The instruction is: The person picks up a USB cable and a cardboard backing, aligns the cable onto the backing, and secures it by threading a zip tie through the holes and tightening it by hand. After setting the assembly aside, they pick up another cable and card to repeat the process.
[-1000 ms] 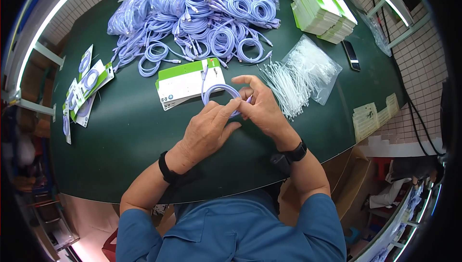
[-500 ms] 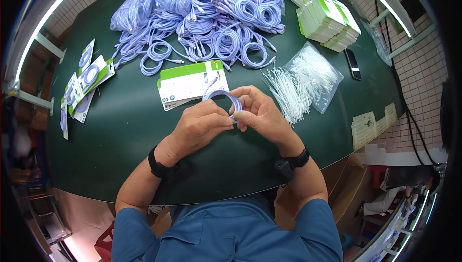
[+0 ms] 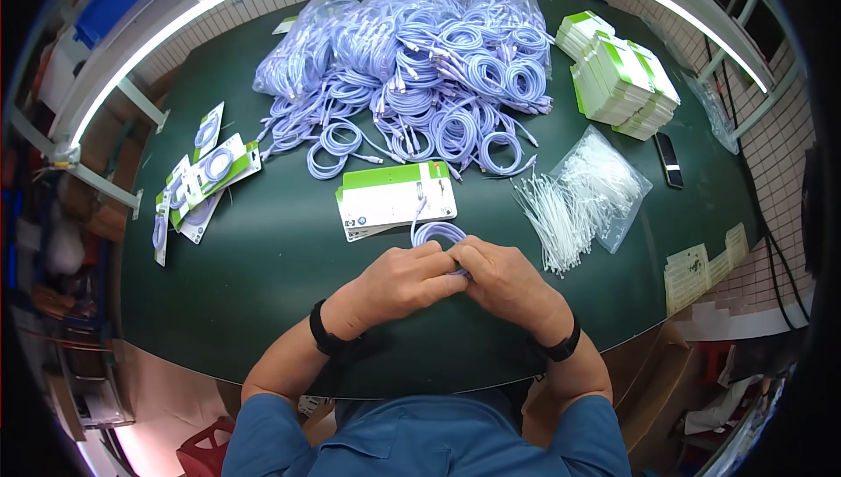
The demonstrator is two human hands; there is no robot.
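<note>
A small coil of lilac cable [image 3: 438, 231] sits between my two hands, low over the near middle of the table. My left hand [image 3: 396, 281] closes on the coil's near side with curled fingers. Pressed against it, my right hand [image 3: 511, 282] pinches the same part with thumb and fingers; what lies right under the fingertips is hidden. One cable end sticks up from the coil, in front of a short stack of white and green cards [image 3: 385, 205]. To the right lie loose white cable ties [image 3: 558, 233], spilling from a clear plastic bag [image 3: 632, 214].
A large heap of coiled lilac cables [image 3: 455, 70], partly bagged, covers the table's far side. Cards with cables fixed on them [image 3: 229, 164] lie at left. Stacked cards [image 3: 618, 83], a phone [image 3: 668, 162] and paper sheets [image 3: 688, 277] are at right. A light tube arches above the far edge.
My right hand's fingers, spread around the coil before, have closed in against my left hand. The head view has tilted upward, so the table sits lower and farther right in it.
</note>
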